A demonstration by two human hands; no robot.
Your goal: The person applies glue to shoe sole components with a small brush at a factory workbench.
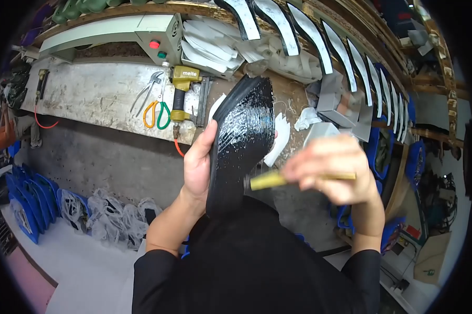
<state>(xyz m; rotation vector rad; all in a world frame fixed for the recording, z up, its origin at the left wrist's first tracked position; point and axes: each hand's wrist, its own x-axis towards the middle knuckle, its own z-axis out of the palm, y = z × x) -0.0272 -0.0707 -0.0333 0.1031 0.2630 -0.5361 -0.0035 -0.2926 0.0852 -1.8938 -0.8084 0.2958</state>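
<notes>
My left hand (198, 162) holds a black wedge-shaped shoe sole (245, 125) upright by its left edge. Its upper part shines with a wet-looking coat, while the lower part is matt black. In my right hand (332, 166), somewhat blurred, is a yellow-handled brush (270, 180). The brush's dark tip is at the lower right edge of the sole; whether it touches cannot be made out. Behind the sole, white pieces (281, 138) lie on the bench.
On the bench (105, 94) are a yellow staple gun (182, 86), scissors (156, 114) and pincers (146, 93). White-topped soles (309, 34) hang along a rack. Blue crates (380, 152) stand right; plastic-wrapped items (110, 209) lie lower left. Part of a person (26, 125) shows far left.
</notes>
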